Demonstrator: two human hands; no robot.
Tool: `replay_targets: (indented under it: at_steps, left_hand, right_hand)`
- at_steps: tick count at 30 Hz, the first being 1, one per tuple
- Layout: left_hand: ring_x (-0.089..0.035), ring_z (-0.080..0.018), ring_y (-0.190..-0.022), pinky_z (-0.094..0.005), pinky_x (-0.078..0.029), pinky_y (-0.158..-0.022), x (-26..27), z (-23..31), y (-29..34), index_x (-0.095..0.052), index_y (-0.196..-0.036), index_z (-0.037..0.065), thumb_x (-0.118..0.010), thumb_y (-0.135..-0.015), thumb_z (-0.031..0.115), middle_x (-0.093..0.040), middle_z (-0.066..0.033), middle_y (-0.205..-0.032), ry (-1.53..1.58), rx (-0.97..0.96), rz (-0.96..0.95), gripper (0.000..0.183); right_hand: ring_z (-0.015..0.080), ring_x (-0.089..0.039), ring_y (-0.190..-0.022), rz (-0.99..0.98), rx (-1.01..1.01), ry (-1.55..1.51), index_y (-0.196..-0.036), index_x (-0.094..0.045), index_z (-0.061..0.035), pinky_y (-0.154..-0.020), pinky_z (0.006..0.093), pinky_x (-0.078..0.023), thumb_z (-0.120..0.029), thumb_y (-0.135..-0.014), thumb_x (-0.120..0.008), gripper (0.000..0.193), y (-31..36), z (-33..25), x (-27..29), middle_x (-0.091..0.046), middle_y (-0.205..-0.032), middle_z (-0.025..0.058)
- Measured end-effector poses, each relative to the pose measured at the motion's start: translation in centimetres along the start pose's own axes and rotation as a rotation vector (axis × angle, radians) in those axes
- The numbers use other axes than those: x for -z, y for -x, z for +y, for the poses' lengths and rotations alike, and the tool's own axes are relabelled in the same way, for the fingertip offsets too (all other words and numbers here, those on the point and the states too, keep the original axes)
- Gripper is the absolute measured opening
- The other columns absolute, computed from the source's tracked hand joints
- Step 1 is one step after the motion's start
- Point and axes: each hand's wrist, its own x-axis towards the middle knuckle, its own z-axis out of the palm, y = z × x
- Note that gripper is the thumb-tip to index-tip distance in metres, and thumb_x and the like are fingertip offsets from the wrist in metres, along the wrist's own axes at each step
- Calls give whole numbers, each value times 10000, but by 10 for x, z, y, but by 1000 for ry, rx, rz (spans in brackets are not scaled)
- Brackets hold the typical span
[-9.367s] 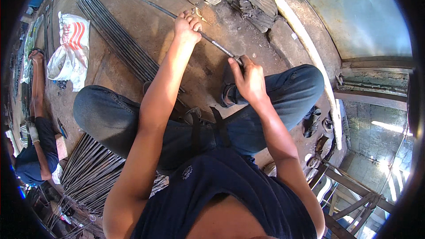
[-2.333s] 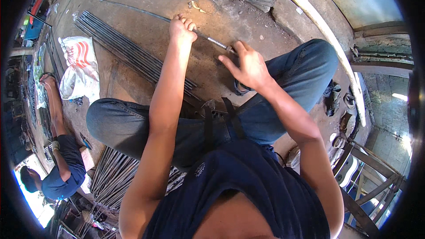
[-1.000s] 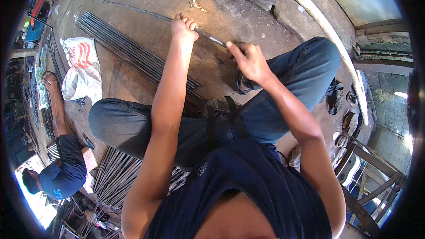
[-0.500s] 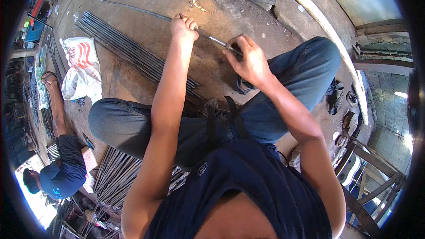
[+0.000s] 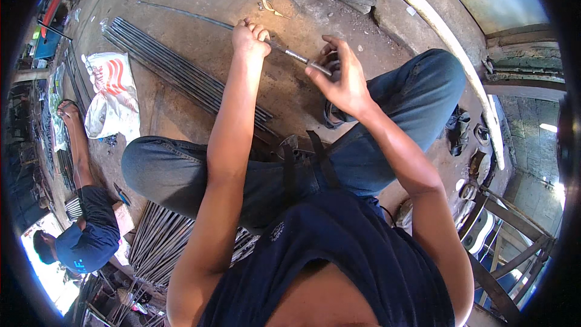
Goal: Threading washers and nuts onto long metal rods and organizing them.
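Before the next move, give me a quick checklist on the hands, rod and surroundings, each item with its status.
1. Left hand closed around the rod: ok.
2. Right hand firmly closed on the rod's near end: not ok, fingers are spread around it.
3. Rod apart from the row of rods on the floor: ok, there is a gap between them.
4. Rod's far tip touching the floor: cannot tell from this view.
5. Co-worker away from the rod: ok, sits off to the left, past the bent knee.
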Motion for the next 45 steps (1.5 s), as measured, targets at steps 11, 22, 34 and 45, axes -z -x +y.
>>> replay_targets:
  at_steps: [11,22,34,45]
  left_hand:
    - [-186,-87,-361,-229,-149,-336,-1,-2,-3,-427,-757,144,-371,-957,253,-273,67,-495,27,14,-17,235]
    - [-185,-86,-356,-231,-139,-337,-4,-4,1,-430,-746,142,-375,-959,256,-276,68,-493,0,-8,32,249]
    - [-181,-83,-361,-229,-137,-335,-1,-1,-1,-422,-776,141,-358,-964,256,-267,65,-494,-5,-8,0,230]
    - [-179,-84,-365,-229,-137,-347,-3,-2,3,-412,-776,140,-348,-979,287,-257,70,-497,-8,-5,-15,259]
  right_hand:
    - [343,-616,-742,118,325,149,-1272,-392,-41,-707,415,-495,-146,-817,-666,542,4,5,-5,-613,-869,192]
    - [369,-607,-830,-66,45,59,-1271,-389,-34,-745,419,-489,-167,-823,-648,534,2,6,-4,-593,-902,198]
    - [410,-593,-872,-12,154,99,-1261,-398,-31,-752,448,-485,-155,-843,-615,487,2,5,-8,-588,-985,228]
    - [421,-618,-717,-54,75,148,-1248,-394,-22,-663,489,-481,-179,-888,-581,435,4,2,-12,-620,-750,200]
